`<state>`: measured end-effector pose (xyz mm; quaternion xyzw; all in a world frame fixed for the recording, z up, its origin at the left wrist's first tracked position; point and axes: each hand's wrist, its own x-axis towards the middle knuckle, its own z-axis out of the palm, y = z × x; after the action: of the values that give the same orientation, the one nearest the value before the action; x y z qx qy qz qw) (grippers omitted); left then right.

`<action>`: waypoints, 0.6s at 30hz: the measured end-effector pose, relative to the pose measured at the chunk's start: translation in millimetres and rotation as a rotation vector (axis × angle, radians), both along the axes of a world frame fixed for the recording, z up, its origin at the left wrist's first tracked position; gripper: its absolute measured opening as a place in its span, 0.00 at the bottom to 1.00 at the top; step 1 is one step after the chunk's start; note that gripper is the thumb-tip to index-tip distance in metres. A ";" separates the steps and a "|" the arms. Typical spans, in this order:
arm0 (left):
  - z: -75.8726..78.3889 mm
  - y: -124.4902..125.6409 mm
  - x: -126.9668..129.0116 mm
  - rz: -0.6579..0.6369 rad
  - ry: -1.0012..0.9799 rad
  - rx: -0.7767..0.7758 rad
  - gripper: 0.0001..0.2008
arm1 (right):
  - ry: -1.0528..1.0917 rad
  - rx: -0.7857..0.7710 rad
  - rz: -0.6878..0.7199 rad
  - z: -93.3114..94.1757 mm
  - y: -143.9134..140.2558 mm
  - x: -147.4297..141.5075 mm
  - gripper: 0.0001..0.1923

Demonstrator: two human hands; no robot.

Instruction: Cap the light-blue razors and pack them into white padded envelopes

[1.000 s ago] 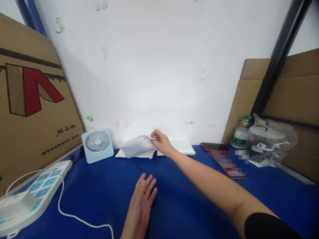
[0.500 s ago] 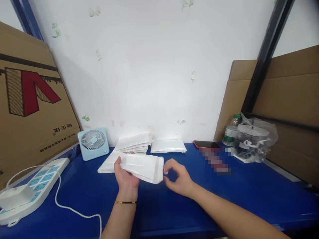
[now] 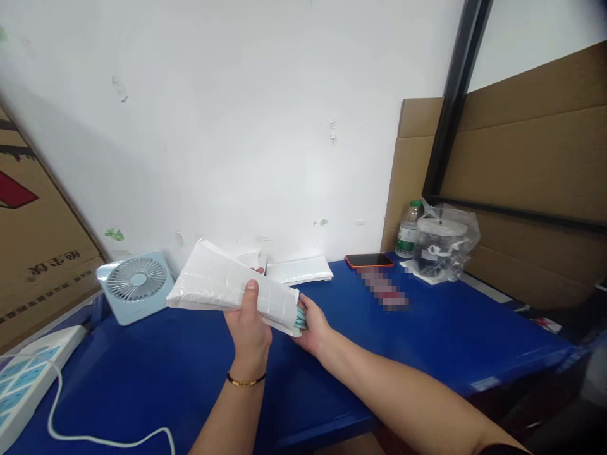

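Mailer [image 3: 222, 287], white and padded, sits at lower centre of the frame, lifted clear of the desk [image 3: 427, 328] and tilted, its far end rising toward the left. Largest of all is the white wall [image 3: 237, 114] filling the top and middle, with cardboard [image 3: 521, 164] leaning at the right behind a black post [image 3: 450, 107], and a printed carton [image 3: 33, 253] at the left edge. The blue desk spreads across the lower half. On it at the left stands a pale blue fan [image 3: 135, 284], and a power strip [image 3: 28, 373] with a white cord [image 3: 109, 436] lies in the lower left corner. Behind the mailer, against the wall, lies a stack of more mailers [image 3: 298, 270]. To the right are a phone [image 3: 368, 260], a bottle [image 3: 408, 229] and a clear bag [image 3: 443, 243]. The left hand [image 3: 249, 328] grips the mailer from below, thumb pressed on top. The right hand [image 3: 310, 325] is closed on the mailer's near end, where something teal [image 3: 300, 318] shows at the mouth.
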<state>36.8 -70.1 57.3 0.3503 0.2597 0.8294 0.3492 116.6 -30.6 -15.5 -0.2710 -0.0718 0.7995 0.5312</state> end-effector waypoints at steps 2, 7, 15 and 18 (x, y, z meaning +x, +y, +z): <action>2.7 1.3 -1.9 0.012 0.000 0.009 0.19 | -0.041 -0.023 -0.026 -2.8 -0.6 0.9 0.11; 5.2 2.6 -8.0 0.078 -0.006 0.018 0.19 | -0.369 0.108 -0.032 -4.4 -2.9 -0.4 0.13; 4.5 5.1 -16.5 0.170 -0.123 -0.023 0.22 | -0.538 0.267 -0.145 -6.4 8.3 7.9 0.17; 5.2 7.9 -29.1 0.172 -0.139 -0.075 0.22 | -0.577 0.292 -0.197 -7.5 14.3 14.7 0.16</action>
<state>7.8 -62.3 62.5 0.2551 0.2947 0.8683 0.3069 131.3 -16.3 -23.0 -0.4129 -0.3067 0.6159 0.5967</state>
